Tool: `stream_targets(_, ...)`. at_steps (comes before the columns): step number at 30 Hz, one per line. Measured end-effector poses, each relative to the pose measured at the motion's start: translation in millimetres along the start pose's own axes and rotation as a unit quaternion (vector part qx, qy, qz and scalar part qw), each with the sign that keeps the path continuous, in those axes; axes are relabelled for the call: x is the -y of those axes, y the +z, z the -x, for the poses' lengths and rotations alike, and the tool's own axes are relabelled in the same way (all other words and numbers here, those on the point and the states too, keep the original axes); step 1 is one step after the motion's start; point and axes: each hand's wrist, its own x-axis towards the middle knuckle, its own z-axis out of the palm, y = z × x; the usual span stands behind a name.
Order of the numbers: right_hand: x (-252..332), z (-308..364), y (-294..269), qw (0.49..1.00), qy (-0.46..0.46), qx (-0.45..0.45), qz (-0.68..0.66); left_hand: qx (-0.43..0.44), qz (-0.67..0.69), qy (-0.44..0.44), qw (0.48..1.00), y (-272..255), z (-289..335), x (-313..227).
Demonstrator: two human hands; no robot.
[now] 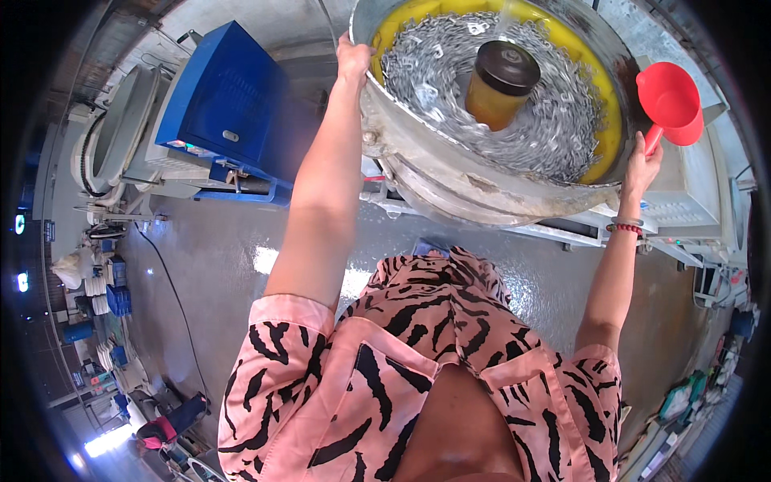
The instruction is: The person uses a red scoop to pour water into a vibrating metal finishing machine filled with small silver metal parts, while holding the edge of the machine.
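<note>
A large round metal tub (466, 186) with a yellow lining (612, 120) stands in front of me. Inside lies a mass of small silvery metal parts (418, 60), partly smeared by motion, around a central amber post with a black cap (507, 67). My left hand (352, 60) is closed over the tub's left rim. At the right rim, my right hand (641, 167) grips the handle of a red plastic scoop (668, 98), whose bowl is held up beside the tub. What the fingertips of my right hand touch beyond the handle is hidden.
A blue metal cabinet (229, 100) stands left of the tub, with another round tub (120, 128) beyond it. A pale machine box (683, 189) is at the right. A dark cable (173, 281) crosses the wet floor (217, 241). Another person (165, 426) is far off at the lower left.
</note>
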Motion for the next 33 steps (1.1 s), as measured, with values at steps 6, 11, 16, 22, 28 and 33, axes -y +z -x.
stream_targets(6,9.3,2.6,-2.8,0.999,0.043,0.015,0.015,0.005,0.006,-0.011,1.000,-2.8,4.9,-7.7)
stream_targets(11,-1.6,-0.6,-5.0,0.998,-0.027,-0.033,-0.045,0.020,0.014,-0.017,1.000,3.8,0.3,-4.8)
stream_targets(16,6.1,3.5,-2.7,0.998,-0.035,-0.025,-0.037,0.025,0.009,-0.035,0.999,-2.7,-2.9,-1.0)
stream_targets(22,9.2,3.8,-3.6,1.000,-0.006,0.003,-0.030,0.022,0.010,-0.040,0.999,-3.4,4.2,-7.9)
stream_targets(28,6.2,3.4,-3.8,0.998,-0.019,0.010,-0.052,-0.001,-0.006,-0.020,1.000,0.9,2.2,-6.8)
stream_targets(33,11.7,4.9,-4.0,1.000,-0.011,0.011,-0.022,-0.009,-0.017,-0.029,0.999,0.3,5.6,-10.1)
